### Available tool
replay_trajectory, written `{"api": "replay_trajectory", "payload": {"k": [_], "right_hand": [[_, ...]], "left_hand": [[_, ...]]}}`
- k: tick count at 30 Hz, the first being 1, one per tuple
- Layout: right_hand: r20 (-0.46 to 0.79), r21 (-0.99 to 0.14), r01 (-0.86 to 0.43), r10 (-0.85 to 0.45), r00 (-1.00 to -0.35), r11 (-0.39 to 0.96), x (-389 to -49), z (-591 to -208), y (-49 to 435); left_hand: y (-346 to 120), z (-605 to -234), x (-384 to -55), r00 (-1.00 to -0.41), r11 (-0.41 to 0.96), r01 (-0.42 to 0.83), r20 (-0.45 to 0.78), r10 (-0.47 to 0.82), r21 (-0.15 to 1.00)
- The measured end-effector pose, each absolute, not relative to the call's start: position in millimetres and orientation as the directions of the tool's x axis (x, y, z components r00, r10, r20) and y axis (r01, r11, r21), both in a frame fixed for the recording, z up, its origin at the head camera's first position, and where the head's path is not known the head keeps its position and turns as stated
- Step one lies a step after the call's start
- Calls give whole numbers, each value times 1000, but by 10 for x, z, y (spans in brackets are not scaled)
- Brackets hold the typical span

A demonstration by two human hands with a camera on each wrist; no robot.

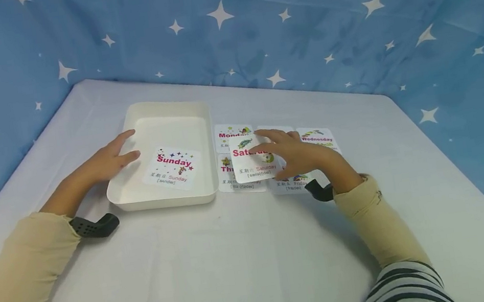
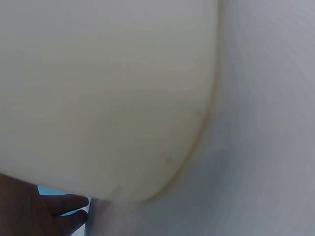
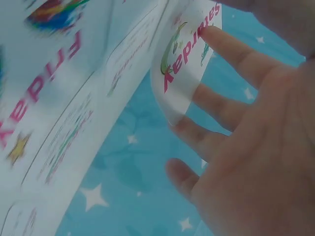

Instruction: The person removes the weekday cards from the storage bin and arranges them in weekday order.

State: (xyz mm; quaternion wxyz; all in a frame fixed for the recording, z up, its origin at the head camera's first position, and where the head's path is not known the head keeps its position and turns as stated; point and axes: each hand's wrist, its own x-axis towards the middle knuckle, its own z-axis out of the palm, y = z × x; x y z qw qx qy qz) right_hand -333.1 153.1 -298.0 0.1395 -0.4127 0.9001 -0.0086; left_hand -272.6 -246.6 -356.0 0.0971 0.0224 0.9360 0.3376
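Observation:
My right hand point(image 1: 295, 154) grips a white card printed "Saturday" point(image 1: 246, 167) at its right side, with fingertips across its face. That card overlaps the Monday card point(image 1: 225, 132) and the Thursday card point(image 1: 233, 186) in the head view. Below the hand shows the Friday card point(image 1: 291, 186). At the left wall of a shallow white tray point(image 1: 175, 108), my left hand point(image 1: 106, 162) has its thumb and forefinger spread over the rim. A "Sunday" card point(image 1: 172, 168) lies face up inside the tray. The left wrist view shows mostly tray wall point(image 2: 108, 98).
The Wednesday card point(image 1: 321, 137) lies right of the right hand, and another card point(image 1: 276, 128) behind the hand is mostly hidden. A white cloth point(image 1: 239, 265) covers the table. Blue star-patterned fabric point(image 1: 253, 30) rises beyond its back edge.

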Motion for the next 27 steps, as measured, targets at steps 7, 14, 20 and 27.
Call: {"api": "replay_trajectory", "payload": {"k": [7, 14, 20, 27], "right_hand": [[-257, -133, -674, -682, -685, 727, -3322, -3043, 1948], [-273, -113, -626, -630, -727, 771, -3326, -3102, 2391], [-335, -131, -554, -563, -756, 822, -3364, -3090, 2615], [-404, -154, -459, -480, -779, 875, -3432, -3089, 2828]], "left_hand": [[-2487, -3547, -2703, -979, 775, -31, -177, 106, 631], [-2504, -3524, -2702, -979, 779, -23, -172, 110, 626], [-2498, -3526, -2702, -978, 778, -25, -176, 111, 628], [-2460, -3544, -2728, -977, 771, -27, -179, 114, 636]]}}
